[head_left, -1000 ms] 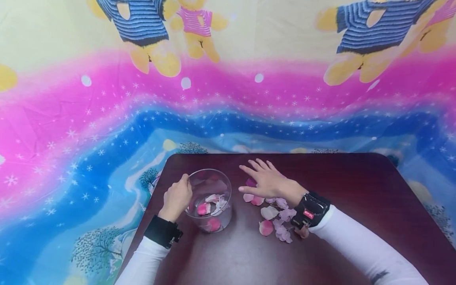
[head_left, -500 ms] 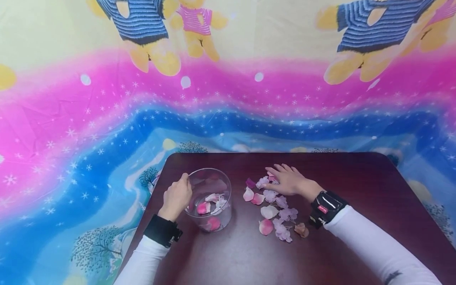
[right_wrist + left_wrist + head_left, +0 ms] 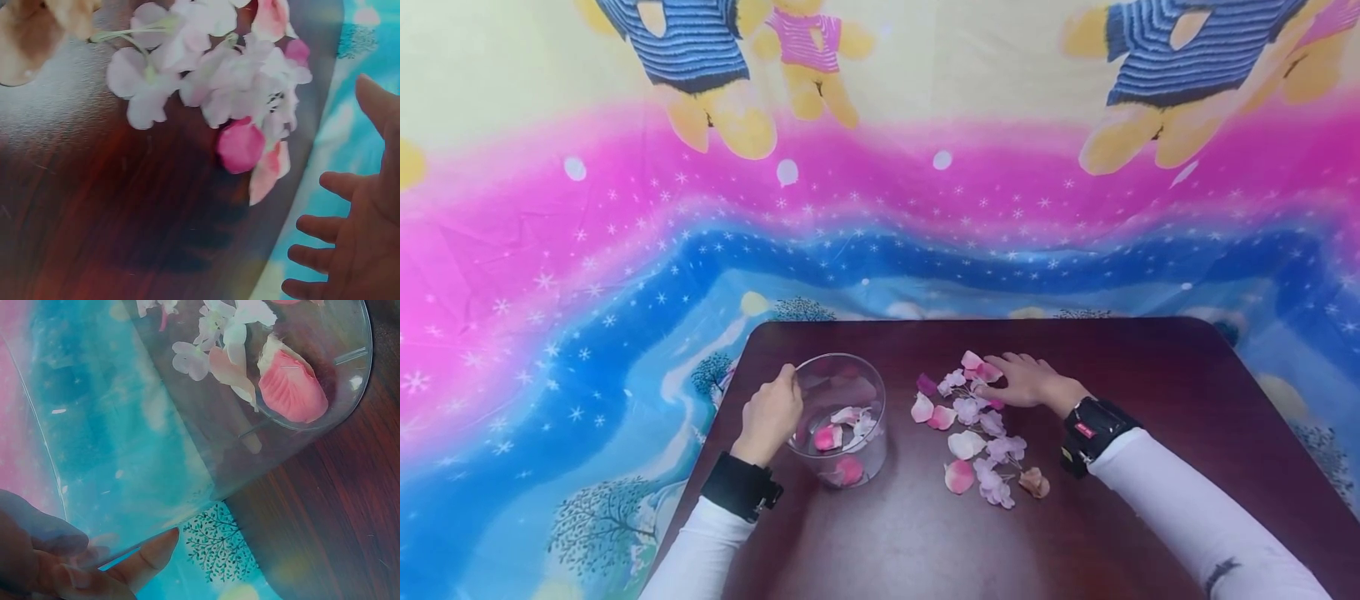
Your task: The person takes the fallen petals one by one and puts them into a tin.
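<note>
A clear glass bowl [image 3: 841, 417] stands on the left part of a dark wooden table [image 3: 1165, 375], with pink and white petals in it [image 3: 287, 381]. My left hand [image 3: 772, 414] grips the bowl's left wall, fingers curled against the glass [image 3: 147, 553]. Loose pink, white and lilac petals [image 3: 973, 433] lie scattered to the right of the bowl. My right hand [image 3: 1018, 380] lies flat at the far end of that pile, fingertips touching a pink petal [image 3: 977, 363]. In the right wrist view the right hand [image 3: 362, 250] shows relaxed fingers holding nothing, beside the petals [image 3: 240, 94].
A bright printed cloth [image 3: 625, 250] with teddy bears hangs behind and around the table. A brownish dried petal [image 3: 1036, 482] lies near my right wrist. Both wrists wear black camera straps [image 3: 1090, 429].
My right hand has drawn back from beside the bowl, moving right to the far end of the petal pile. The left hand and bowl have stayed put.
</note>
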A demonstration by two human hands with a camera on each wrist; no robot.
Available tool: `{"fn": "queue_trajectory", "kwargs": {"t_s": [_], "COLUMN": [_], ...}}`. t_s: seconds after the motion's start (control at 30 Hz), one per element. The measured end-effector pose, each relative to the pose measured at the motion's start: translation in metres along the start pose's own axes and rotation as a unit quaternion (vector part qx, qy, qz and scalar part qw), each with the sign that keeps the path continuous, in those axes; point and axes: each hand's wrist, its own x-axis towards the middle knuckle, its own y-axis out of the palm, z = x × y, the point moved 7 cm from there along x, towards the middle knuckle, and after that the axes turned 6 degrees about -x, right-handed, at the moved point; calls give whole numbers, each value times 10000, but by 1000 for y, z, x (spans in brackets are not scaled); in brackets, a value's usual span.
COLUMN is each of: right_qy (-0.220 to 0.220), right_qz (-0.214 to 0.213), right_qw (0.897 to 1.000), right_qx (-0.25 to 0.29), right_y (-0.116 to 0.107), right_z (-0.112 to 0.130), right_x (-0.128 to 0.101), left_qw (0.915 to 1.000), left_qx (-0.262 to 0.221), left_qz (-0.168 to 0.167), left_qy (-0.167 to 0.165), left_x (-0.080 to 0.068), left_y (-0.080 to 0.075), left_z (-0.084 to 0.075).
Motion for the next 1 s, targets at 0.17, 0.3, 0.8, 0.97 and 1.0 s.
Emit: {"fn": "queue_trajectory", "kwargs": {"t_s": [0.17, 0.3, 0.8, 0.97, 1.0], "right_qy": [16, 32, -118, -31, 12], "right_qz": [99, 200, -630, -740, -746], "right_qw": [9999, 9997, 9978, 9972, 9972], "right_qx": [-100, -112, -194, -60, -12], "right_y": [11, 20, 39, 42, 43], "right_z": [-7, -11, -8, -10, -10], "right_x": [4, 7, 25, 24, 24], "left_qw": [10000, 10000, 10000, 10000, 10000], "left_qx": [-11, 13, 10, -20, -31], "left_qz": [-19, -43, -24, -1, 3], "left_qy": [25, 39, -31, -7, -7], "left_x": [2, 3, 1, 1, 1], "left_y": [-1, -2, 0, 0, 0], "left_z": [-1, -1, 0, 0, -1]}}
